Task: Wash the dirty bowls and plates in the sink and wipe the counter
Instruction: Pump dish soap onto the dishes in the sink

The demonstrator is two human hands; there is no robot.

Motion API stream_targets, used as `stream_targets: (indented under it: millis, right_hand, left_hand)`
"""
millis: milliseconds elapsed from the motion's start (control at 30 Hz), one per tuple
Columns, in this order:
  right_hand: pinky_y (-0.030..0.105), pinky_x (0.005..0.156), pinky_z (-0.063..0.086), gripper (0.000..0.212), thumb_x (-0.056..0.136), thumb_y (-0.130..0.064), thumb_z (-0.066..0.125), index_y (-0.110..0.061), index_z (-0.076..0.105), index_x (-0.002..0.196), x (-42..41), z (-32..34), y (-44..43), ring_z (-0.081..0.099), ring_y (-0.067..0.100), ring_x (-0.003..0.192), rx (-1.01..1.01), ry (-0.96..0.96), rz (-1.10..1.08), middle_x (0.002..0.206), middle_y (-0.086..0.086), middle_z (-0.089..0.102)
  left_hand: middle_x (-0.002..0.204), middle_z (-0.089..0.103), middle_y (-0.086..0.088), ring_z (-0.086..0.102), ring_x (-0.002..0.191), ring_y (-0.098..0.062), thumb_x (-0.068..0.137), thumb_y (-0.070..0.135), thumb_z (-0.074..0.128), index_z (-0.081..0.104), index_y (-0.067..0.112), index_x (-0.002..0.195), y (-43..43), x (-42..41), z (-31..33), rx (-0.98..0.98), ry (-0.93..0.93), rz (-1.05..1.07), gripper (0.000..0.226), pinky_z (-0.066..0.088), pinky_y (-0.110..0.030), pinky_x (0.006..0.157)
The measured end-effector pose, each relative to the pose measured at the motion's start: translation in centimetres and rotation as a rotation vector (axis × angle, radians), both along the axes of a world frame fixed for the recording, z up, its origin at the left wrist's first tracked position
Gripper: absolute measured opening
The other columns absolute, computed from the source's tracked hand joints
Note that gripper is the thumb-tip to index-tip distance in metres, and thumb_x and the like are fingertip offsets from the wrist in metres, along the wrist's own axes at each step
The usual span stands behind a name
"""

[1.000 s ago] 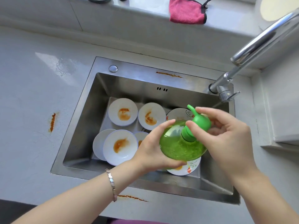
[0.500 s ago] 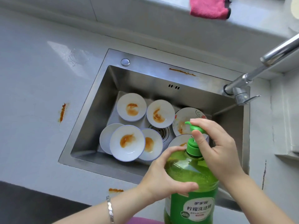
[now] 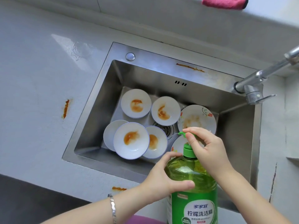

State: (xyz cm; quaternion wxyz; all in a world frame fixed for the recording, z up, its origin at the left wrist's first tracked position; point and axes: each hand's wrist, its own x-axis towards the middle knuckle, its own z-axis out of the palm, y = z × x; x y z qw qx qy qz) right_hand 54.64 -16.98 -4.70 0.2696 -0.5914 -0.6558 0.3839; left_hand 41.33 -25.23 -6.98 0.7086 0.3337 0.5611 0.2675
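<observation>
**Item: detergent dosing at the sink**

Green dish-detergent bottle (image 3: 192,188), upright at the sink's (image 3: 97,101) 5 o'clock edge. Left hand (image 3: 163,180) curls around its shoulder, apparently to steady it. Right hand (image 3: 208,149) closes on the pump head (image 3: 186,135), nozzle aimed at 9 o'clock over the basin, likely to dispense. Sauce-smeared white bowls (image 3: 131,140) and a floral plate (image 3: 197,120) lie around the drain. Counter (image 3: 32,78) stain (image 3: 66,108) at 9 o'clock; pink cloth (image 3: 224,2) at 1 o'clock.
</observation>
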Motion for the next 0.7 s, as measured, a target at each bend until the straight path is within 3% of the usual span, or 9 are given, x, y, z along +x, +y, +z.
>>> stream_targets:
  millis: [133, 267, 400, 467, 633, 700]
  right_hand:
    - [0.004, 0.083, 0.041, 0.013, 0.083, -0.019, 0.063, -0.017, 0.073, 0.09, 0.1, -0.6, -0.2, 0.056, -0.016, 0.091, -0.023, -0.015, 0.021, 0.09, -0.025, 0.062]
    - [-0.002, 0.082, 0.037, 0.011, 0.083, -0.008, 0.067, -0.012, 0.073, 0.091, 0.2, -0.6, -0.4, 0.053, -0.022, 0.089, -0.001, -0.06, 0.034, 0.088, -0.021, 0.063]
    - [0.0, 0.083, 0.036, 0.016, 0.084, -0.028, 0.059, -0.022, 0.07, 0.095, 0.3, 1.9, 1.0, 0.054, -0.018, 0.093, 0.054, -0.02, 0.005, 0.095, -0.023, 0.062]
    - [0.001, 0.084, 0.037, 0.02, 0.084, -0.036, 0.055, -0.027, 0.066, 0.098, 0.3, 3.8, 2.3, 0.054, -0.017, 0.094, 0.116, -0.014, -0.008, 0.097, -0.025, 0.061]
    - [0.003, 0.077, 0.04, 0.02, 0.086, -0.032, 0.053, -0.027, 0.066, 0.1, -0.1, 6.0, 6.4, 0.056, -0.013, 0.084, 0.205, 0.026, -0.117, 0.092, -0.016, 0.063]
    - [0.002, 0.078, 0.039, 0.019, 0.087, -0.031, 0.054, -0.025, 0.066, 0.1, -0.3, 4.8, 6.9, 0.055, -0.015, 0.084, 0.22, 0.026, -0.155, 0.092, -0.017, 0.062]
  left_hand:
    - [0.114, 0.064, 0.009, 0.06, 0.107, -0.005, 0.046, 0.04, 0.082, 0.055, 0.041, 0.107, -0.2, -0.1, -0.3, -0.016, 0.003, 0.006, 0.068, 0.045, -0.029, 0.101]
    - [0.114, 0.064, 0.007, 0.06, 0.104, -0.002, 0.043, 0.04, 0.08, 0.055, 0.038, 0.107, 0.0, -0.1, 0.0, -0.022, -0.017, 0.031, 0.07, 0.046, -0.021, 0.096]
    - [0.113, 0.066, 0.003, 0.065, 0.102, -0.011, 0.042, 0.033, 0.084, 0.057, 0.035, 0.108, 1.6, 0.1, 1.0, 0.017, -0.075, 0.036, 0.072, 0.049, -0.03, 0.096]
    - [0.112, 0.066, 0.006, 0.065, 0.099, -0.008, 0.043, 0.028, 0.086, 0.058, 0.034, 0.109, 3.1, -0.1, 2.0, 0.085, -0.087, 0.024, 0.071, 0.05, -0.026, 0.093]
    - [0.109, 0.064, 0.02, 0.062, 0.1, 0.001, 0.043, 0.04, 0.08, 0.059, 0.041, 0.106, 8.3, -1.1, 3.9, 0.221, -0.027, -0.028, 0.066, 0.047, -0.014, 0.086]
    - [0.111, 0.063, 0.019, 0.061, 0.104, -0.003, 0.043, 0.042, 0.08, 0.059, 0.042, 0.106, 9.4, -1.5, 3.2, 0.218, 0.025, -0.063, 0.067, 0.049, -0.02, 0.09]
